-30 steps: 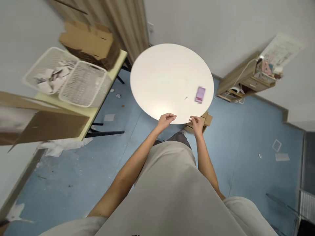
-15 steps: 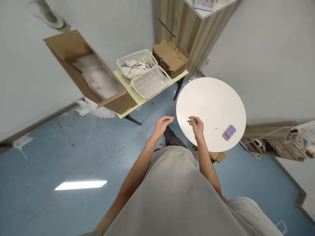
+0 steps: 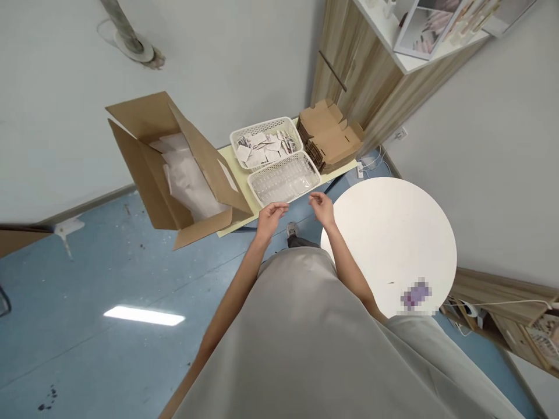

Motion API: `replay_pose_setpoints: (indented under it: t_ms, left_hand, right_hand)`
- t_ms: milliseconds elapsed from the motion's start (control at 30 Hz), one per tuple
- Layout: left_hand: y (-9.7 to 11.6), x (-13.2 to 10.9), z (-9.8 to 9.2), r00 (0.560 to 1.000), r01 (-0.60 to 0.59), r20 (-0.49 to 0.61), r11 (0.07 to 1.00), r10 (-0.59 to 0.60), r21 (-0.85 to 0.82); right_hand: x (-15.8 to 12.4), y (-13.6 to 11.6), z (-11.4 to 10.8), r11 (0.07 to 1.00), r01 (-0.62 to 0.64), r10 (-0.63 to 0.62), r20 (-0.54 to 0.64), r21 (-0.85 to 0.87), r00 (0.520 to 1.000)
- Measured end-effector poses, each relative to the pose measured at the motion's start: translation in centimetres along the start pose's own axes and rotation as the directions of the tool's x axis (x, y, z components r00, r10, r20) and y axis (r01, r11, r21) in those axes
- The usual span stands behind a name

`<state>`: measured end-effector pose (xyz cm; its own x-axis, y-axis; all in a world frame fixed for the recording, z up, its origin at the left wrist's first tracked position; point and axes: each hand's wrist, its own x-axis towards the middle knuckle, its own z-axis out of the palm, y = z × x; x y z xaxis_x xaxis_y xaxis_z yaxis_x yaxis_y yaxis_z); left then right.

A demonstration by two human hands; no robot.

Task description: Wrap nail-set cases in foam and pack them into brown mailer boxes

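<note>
My left hand point(image 3: 269, 216) and my right hand point(image 3: 322, 208) are raised in front of me, just short of the near white basket point(image 3: 283, 179) on the yellow table point(image 3: 227, 157). Both hands have loosely curled fingers with nothing visible in them. The near basket holds clear plastic pieces. A second white basket point(image 3: 264, 142) behind it holds several small printed packets. The hands touch neither basket.
A large open cardboard box point(image 3: 174, 169) with white wrapping stands on the table's left end. Flat cardboard boxes point(image 3: 329, 135) are stacked at its right end, beside a wooden cabinet point(image 3: 362, 81). A round white table point(image 3: 393, 244) with a small purple item point(image 3: 414, 295) stands to my right. The floor is blue.
My view has swung left from the round table to the yellow table. Both hands have moved off the round table's edge toward the near basket.
</note>
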<state>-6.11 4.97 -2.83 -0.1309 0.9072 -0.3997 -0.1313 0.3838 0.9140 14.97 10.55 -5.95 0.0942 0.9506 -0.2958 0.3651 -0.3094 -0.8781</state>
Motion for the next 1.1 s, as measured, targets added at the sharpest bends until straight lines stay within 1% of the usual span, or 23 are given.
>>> replay_pose_setpoints:
  t_ms: [100,200,267,367,433,500,667,800,1100]
  left_hand:
    - [0.5,2.8,1.1,1.000,0.023,-0.012,1.000,-0.023,0.013]
    - [0.4,4.7,1.5,0.999,0.049,-0.023,0.999,-0.049,0.011]
    - [0.3,5.5,1.4,0.997,0.068,-0.036,0.998,-0.067,0.012]
    - [0.3,6.3,1.0,0.994,0.093,-0.065,0.995,-0.092,0.018]
    - [0.3,6.7,0.8,0.991,0.109,-0.085,0.994,-0.107,0.019]
    - [0.4,7.1,0.8,0.988,0.121,-0.099,0.992,-0.119,0.018]
    - [0.2,8.0,0.9,0.985,0.134,-0.108,0.991,-0.132,0.012]
    - [-0.3,8.7,1.0,0.982,0.154,-0.114,0.988,-0.152,0.009]
    - [-1.3,10.2,1.7,0.978,0.175,-0.122,0.984,-0.169,0.034]
  right_hand:
    - [5.5,-1.6,0.8,0.964,0.042,-0.025,0.069,-0.263,0.997]
    - [9.8,-3.0,1.9,0.870,0.095,-0.014,0.168,-0.484,0.986]
    - [11.9,-3.7,2.9,0.802,0.106,0.025,0.212,-0.588,0.977]
    - [14.0,-4.4,4.3,0.718,0.083,0.100,0.220,-0.691,0.970]
    - [14.7,-4.6,5.1,0.681,0.069,0.135,0.218,-0.729,0.967]
    - [15.2,-4.6,5.7,0.663,0.064,0.150,0.216,-0.746,0.965]
    - [15.7,-4.2,6.8,0.637,0.066,0.145,0.204,-0.768,0.968]
    - [15.5,-4.2,7.3,0.607,0.114,0.103,0.220,-0.787,0.970]
    - [15.4,-4.5,7.6,0.594,0.141,0.119,0.260,-0.792,0.958]
